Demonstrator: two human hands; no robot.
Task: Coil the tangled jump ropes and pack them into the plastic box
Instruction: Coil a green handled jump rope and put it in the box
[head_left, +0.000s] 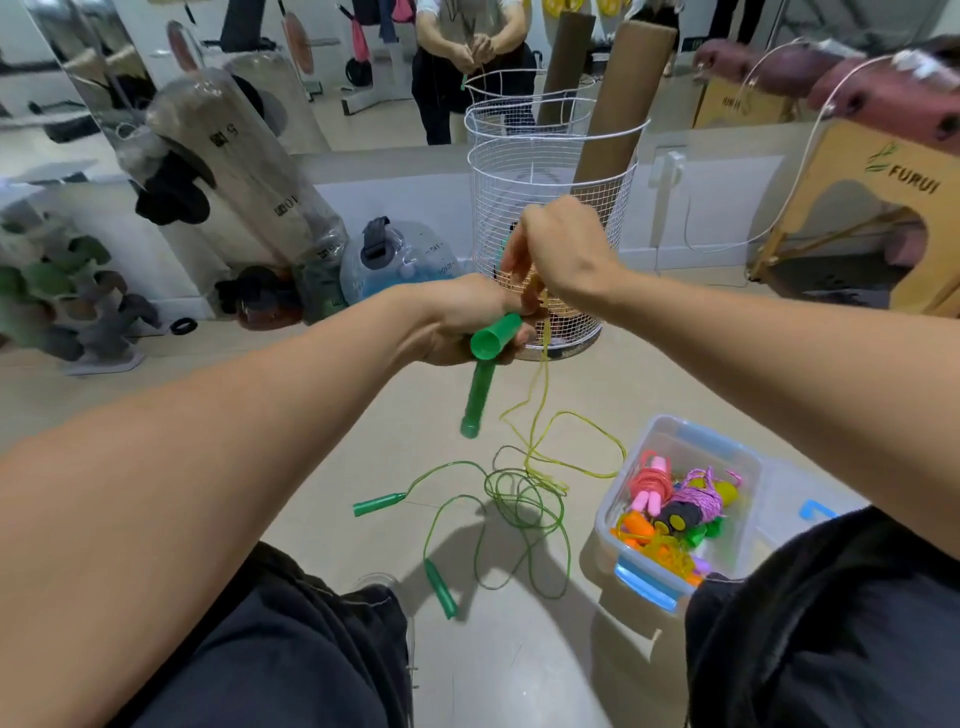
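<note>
My left hand (462, 322) grips two green jump rope handles (491, 340), one pointing at me and one hanging down. My right hand (561, 249), just above it, pinches the yellow-green rope (543, 395), which hangs down to the floor. A second green jump rope (519, 504) lies tangled on the tiled floor with its two green handles (379, 504) loose. The clear plastic box (670, 441) stands open at the right with several coiled ropes in pink, purple and orange inside.
A white wire basket (545, 176) stands behind my hands with cardboard tubes in it. The box lid (810, 504) lies right of the box. Water jug (395, 260), bagged goods and a mirror with a reflected person are at the back. My knees frame the floor.
</note>
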